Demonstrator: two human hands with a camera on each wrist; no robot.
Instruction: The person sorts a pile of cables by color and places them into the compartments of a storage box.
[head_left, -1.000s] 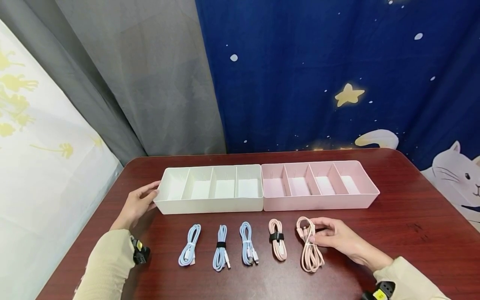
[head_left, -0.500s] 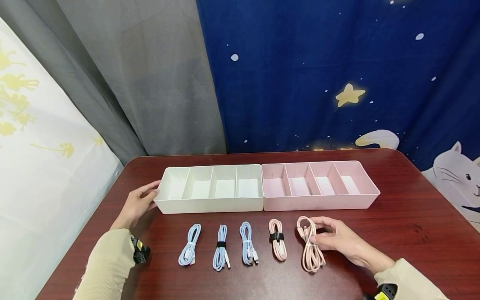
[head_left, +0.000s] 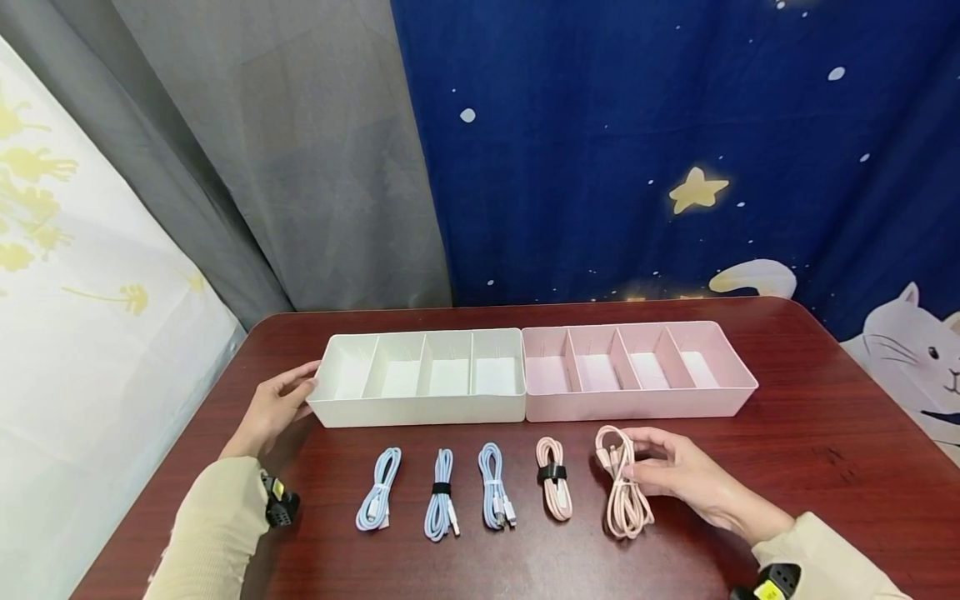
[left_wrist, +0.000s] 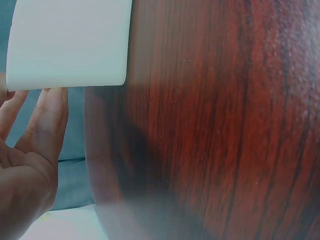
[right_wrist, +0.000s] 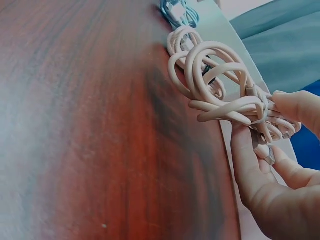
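Observation:
My right hand (head_left: 693,479) pinches a coiled pink charging cable (head_left: 626,500) between thumb and fingers, at the middle of the bundle. In the right wrist view its loops (right_wrist: 215,75) stand out from the fingertips, above the table. My left hand (head_left: 273,408) touches the left end of a white divided box (head_left: 420,412) with fairly straight fingers, also visible against the box end (left_wrist: 70,50) in the left wrist view. A pink divided box (head_left: 637,407) adjoins the white one. Left of the held cable lies a pink cable (head_left: 555,496) with a black strap.
Three coiled blue cables, a left one (head_left: 378,492), a middle one with a black strap (head_left: 440,517) and a right one (head_left: 492,483), lie in a row before the white box. The brown table (head_left: 315,550) ends at curtains (head_left: 337,167) behind.
My right hand has raised the pink cable slightly and shifted it a little to the right and away from me. The left hand and both boxes stay put.

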